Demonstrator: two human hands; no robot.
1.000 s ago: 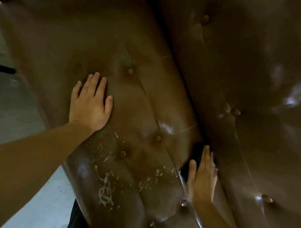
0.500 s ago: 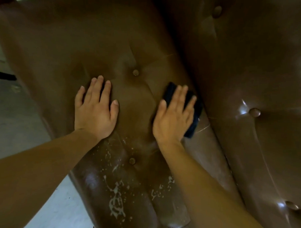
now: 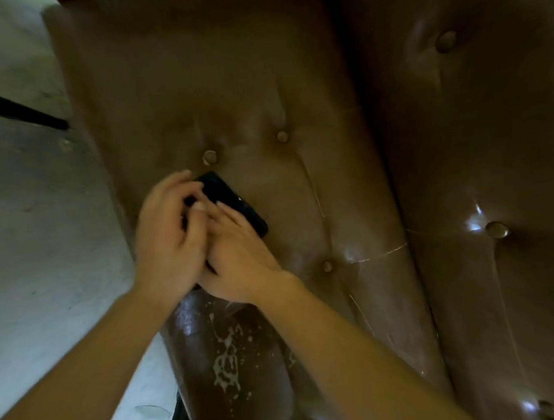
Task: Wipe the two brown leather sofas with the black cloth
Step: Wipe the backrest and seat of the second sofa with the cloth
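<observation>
Looking down at a brown leather sofa [image 3: 301, 195], tufted seat running from 12 down to 6 o'clock, backrest [image 3: 475, 154] leaning off toward 3 o'clock. Black cloth [image 3: 229, 198] lying flat on the seat cushion just left of centre, right below a leather button [image 3: 209, 157] at about 12 o'clock from it. Both hands bunched together on the near end of that cloth. Right hand [image 3: 236, 255] pressed flat on top, fingers stretched out, palm down, not closed around anything. Left hand [image 3: 168, 237] at 9 o'clock of the right one, touching it, fingers curled in over the cloth's edge; pretty blurry, so can't tell whether actually pinching it or just resting there. White foamy splatter [image 3: 228, 362] on the leather toward 6 o'clock, below the wrists. Grey floor [image 3: 47, 264] off at 9 o'clock.
</observation>
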